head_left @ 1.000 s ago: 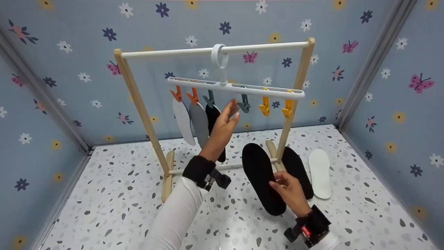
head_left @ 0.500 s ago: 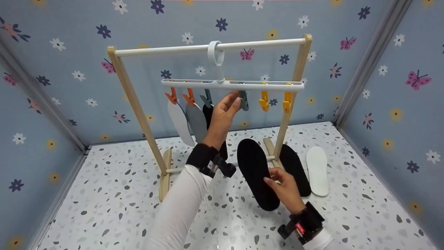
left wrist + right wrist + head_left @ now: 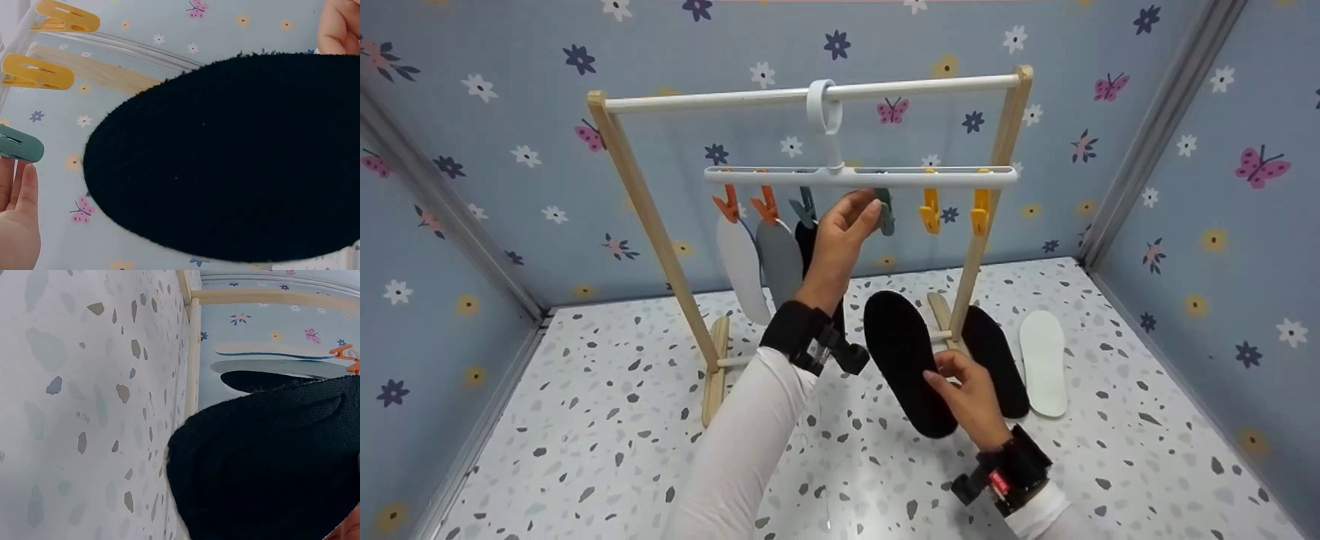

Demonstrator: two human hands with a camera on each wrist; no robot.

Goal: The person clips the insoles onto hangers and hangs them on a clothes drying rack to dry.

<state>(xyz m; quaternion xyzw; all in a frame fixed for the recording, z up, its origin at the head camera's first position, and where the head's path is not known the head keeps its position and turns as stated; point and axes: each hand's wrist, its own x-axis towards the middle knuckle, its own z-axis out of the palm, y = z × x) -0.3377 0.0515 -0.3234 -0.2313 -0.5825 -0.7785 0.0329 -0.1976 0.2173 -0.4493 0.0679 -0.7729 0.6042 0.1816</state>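
My left hand (image 3: 840,236) reaches up to a dark green clip (image 3: 885,212) under the white hanger bar (image 3: 780,178). Thumb and fingertips pinch at it; the left wrist view shows the same green clip (image 3: 21,144) just above the fingertips. Lower down, my right hand (image 3: 971,394) holds a black insole (image 3: 904,360) by its right edge, thumb in front. That insole is tilted, its upper end below the green clip and apart from it. It fills much of the left wrist view, and its textured underside (image 3: 270,461) shows in the right wrist view.
A white insole (image 3: 742,270), a grey insole (image 3: 780,259) and a black insole (image 3: 805,244) hang from orange and green clips. Two yellow clips (image 3: 930,211) hang at right. Another black insole (image 3: 997,367) and a white insole (image 3: 1044,364) lie by the wooden rack (image 3: 649,217).
My left hand has closed in on the dark green clip, thumb and fingers now at it. The hanger has swung level. The right hand still holds the black insole, slightly farther left.
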